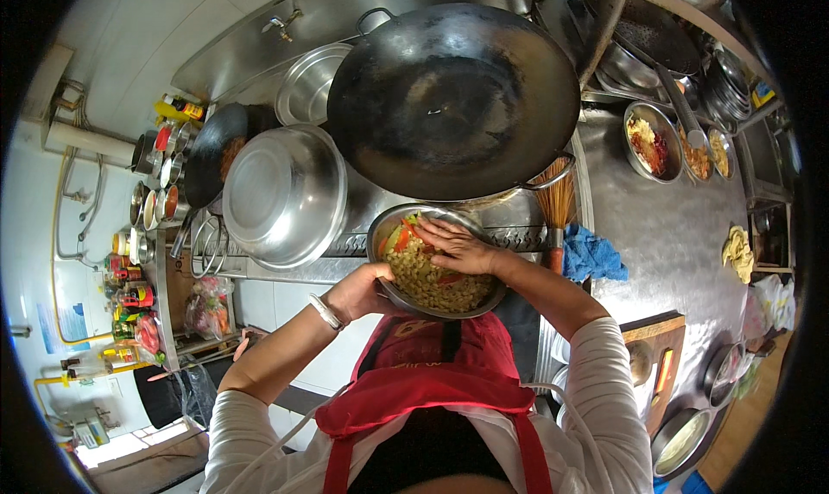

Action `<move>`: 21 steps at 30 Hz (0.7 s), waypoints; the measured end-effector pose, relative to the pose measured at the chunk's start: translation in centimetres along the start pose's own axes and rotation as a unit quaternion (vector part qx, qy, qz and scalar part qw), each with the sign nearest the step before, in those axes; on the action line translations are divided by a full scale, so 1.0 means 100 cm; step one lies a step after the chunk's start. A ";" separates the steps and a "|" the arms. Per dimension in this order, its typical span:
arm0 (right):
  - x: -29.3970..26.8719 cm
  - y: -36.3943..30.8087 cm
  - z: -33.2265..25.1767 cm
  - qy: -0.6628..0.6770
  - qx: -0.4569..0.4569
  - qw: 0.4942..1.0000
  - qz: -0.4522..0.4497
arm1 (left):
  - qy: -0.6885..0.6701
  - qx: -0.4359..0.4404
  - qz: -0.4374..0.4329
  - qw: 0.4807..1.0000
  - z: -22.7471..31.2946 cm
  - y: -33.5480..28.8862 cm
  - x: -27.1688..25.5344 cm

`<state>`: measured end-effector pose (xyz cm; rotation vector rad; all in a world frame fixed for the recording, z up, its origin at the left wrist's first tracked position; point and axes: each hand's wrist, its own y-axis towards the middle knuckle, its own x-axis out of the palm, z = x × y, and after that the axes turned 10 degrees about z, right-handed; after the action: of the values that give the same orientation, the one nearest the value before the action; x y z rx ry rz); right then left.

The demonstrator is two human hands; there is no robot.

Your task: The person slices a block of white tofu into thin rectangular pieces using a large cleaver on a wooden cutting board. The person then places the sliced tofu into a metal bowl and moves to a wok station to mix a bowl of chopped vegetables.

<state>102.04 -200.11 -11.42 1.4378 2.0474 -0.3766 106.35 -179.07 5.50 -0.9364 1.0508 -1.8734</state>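
Note:
A round steel bowl (376,235) is held in front of my red apron, below the big wok. Inside it lie many small chopped yellow-green pieces (432,282) and larger orange-red pieces (401,238) that look like sliced pepper. My left hand (363,290) grips the bowl's left rim, thumb over the edge and the other fingers underneath, mostly hidden. My right hand (459,247) reaches in over the right rim, its fingers stretched out and resting on the food; the fingertips are partly hidden.
A large black wok (449,105) sits on the stove ahead. Left of it are an upturned steel basin (285,196) and a smaller wok (216,148). A bamboo brush (554,205) and a blue cloth (594,256) lie to the right, with a bowl of seasonings (652,144) farther off.

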 end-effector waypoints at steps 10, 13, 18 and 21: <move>0.005 0.000 -0.002 0.054 0.032 0.998 0.020 | 0.053 -0.033 0.033 0.997 0.025 0.001 0.004; 0.007 0.001 -0.004 0.057 0.040 0.997 0.035 | 0.062 -0.035 0.039 0.997 0.033 -0.001 0.010; 0.011 0.008 -0.013 0.079 0.043 0.995 0.047 | 0.091 -0.034 0.087 0.991 0.038 -0.006 0.012; 0.012 0.011 -0.014 0.085 0.045 0.994 0.052 | 0.104 -0.036 0.091 0.990 0.042 -0.004 0.004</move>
<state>102.32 -198.02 -10.93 1.6742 2.1010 -0.3176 109.67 -180.66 7.57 -0.6700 1.2903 -1.8189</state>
